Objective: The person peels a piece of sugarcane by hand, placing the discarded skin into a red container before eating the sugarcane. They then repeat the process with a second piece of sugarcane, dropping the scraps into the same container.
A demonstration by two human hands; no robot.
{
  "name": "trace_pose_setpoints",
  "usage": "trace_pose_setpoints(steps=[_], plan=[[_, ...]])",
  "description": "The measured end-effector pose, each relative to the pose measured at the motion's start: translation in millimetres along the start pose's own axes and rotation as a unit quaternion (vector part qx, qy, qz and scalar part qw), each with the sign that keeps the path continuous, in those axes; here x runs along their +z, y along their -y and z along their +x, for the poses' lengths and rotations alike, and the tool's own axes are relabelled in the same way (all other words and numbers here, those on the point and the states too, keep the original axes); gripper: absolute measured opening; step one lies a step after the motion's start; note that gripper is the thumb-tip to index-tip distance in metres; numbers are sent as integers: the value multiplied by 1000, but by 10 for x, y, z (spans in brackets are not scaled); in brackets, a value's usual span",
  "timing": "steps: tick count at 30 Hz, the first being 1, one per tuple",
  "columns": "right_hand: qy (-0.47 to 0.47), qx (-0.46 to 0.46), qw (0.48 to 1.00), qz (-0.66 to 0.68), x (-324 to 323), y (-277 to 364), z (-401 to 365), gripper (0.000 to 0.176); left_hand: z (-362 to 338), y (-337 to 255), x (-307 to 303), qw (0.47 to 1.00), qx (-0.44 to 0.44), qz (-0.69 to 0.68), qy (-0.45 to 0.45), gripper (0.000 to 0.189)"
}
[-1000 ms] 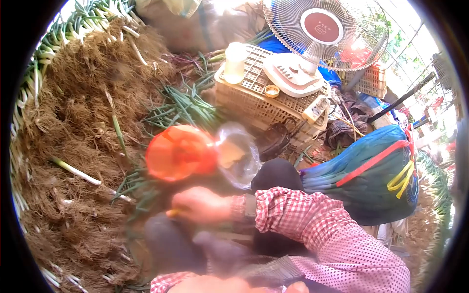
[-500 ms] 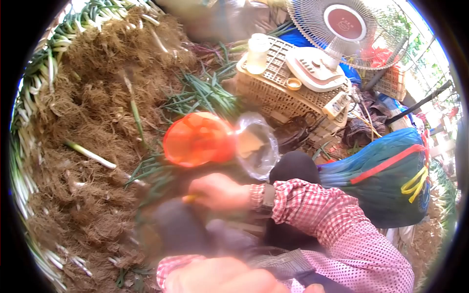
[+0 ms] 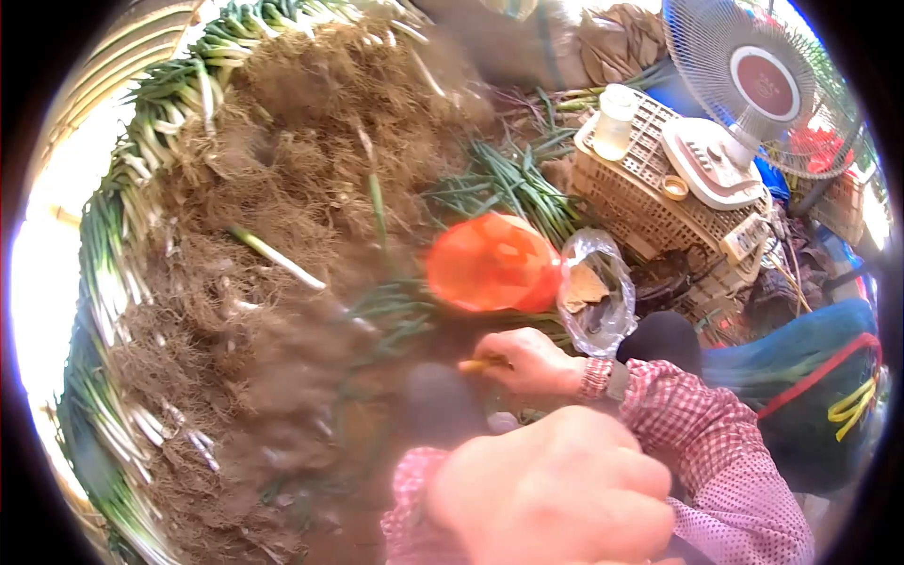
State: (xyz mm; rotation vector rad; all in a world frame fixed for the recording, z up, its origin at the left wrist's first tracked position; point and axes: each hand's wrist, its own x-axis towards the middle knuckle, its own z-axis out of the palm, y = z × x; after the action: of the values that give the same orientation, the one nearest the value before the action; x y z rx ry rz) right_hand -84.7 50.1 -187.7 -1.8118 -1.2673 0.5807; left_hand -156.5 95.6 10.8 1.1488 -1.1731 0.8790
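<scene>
My right hand (image 3: pixel 532 363), in a red checked sleeve with a dark wristband, is closed around a small yellow-brown piece (image 3: pixel 478 365) that sticks out past the fingertips. Just beyond it stand an orange bag (image 3: pixel 494 262) and a clear plastic bag (image 3: pixel 603 325) with a tan flat piece (image 3: pixel 586 287) inside. Large and close to the camera, my left hand (image 3: pixel 556 485) has its fingers curled in; anything within them is hidden. Both hands are above my lap, beside a dark knee (image 3: pixel 438 405).
Green onions with brown roots (image 3: pixel 311 179) are heaped at left. At the upper right, a plastic crate (image 3: pixel 621 193) carries a fan (image 3: pixel 763 85) and a jar (image 3: pixel 614 122). A blue-green net bundle (image 3: pixel 810 405) lies at right, with loose green leaves (image 3: pixel 518 184) behind the bags.
The view has swung left, so the scene sits further right. My left hand has risen and looms larger, fingers curled. My right hand still grips the small yellow-brown piece.
</scene>
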Motion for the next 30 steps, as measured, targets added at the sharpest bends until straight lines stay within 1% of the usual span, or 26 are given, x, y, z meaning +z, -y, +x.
trace_pose_setpoints(steps=[2,3,6,10,12,13,14,16,17,20,21,22,24,25,27,30], plan=[[-4,-4,1000,2,-10,41,4,21,-85,165,2,995,58,-78,19,5],[-3,-1,1000,3,-18,39,0,22,-48,111,100,993,17,-106,-52,6],[8,15,1000,11,-23,77,3,22,-87,65,214,975,-35,-184,-121,8],[20,34,999,4,-39,88,-1,23,-30,65,107,972,-22,-212,-104,9],[55,56,996,36,-91,107,3,23,4,53,20,968,-16,-233,-93,9],[34,4,999,26,-27,-9,20,26,22,52,-26,966,-12,-244,-88,9],[42,16,993,109,-20,-108,-11,28,39,51,-70,963,-10,-255,-83,10],[27,77,979,189,27,-144,-7,26,68,48,-167,958,-11,-277,-70,10],[8,13,995,98,24,-172,-2,25,76,43,-210,956,-13,-287,-64,10],[-3,22,999,34,-104,26,12,24,97,32,-308,947,-25,-315,-52,11],[-18,4,999,36,-69,-36,13,23,84,32,-326,945,-29,-323,-48,11],[-16,16,999,37,-69,-12,5,23,72,30,-328,942,-34,-331,-44,11],[-9,39,998,39,-88,68,9,23,29,-89,-172,931,-49,-332,-141,11],[-27,15,999,24,-49,-10,15,26,30,-64,-201,933,-47,-340,-109,11],[-38,9,999,15,-38,-7,4,25,62,14,-282,932,-44,-357,-46,10],[-58,-2,998,16,-53,-4,18,24,84,129,-139,932,26,-352,-87,12]])
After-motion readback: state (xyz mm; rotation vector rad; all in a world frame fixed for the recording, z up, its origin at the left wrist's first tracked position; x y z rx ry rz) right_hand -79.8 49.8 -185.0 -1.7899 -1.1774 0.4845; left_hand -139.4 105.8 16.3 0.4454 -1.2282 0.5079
